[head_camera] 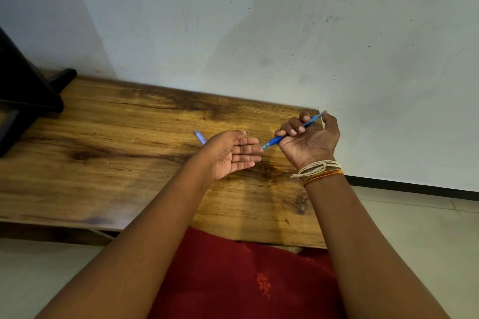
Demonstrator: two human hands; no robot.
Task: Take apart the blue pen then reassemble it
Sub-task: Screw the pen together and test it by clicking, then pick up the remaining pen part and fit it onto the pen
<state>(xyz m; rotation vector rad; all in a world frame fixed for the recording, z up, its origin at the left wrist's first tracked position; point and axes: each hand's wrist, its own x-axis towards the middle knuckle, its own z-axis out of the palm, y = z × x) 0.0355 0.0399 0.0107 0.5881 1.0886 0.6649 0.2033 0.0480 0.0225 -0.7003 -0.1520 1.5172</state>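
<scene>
head view: blue pen (278,139) in right hand (309,141), left hand (230,154) flat.

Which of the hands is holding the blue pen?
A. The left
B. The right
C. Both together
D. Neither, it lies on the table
B: the right hand has its fingers curled round the blue pen, while the left hand is open, palm up, just off the pen's tip.
</scene>
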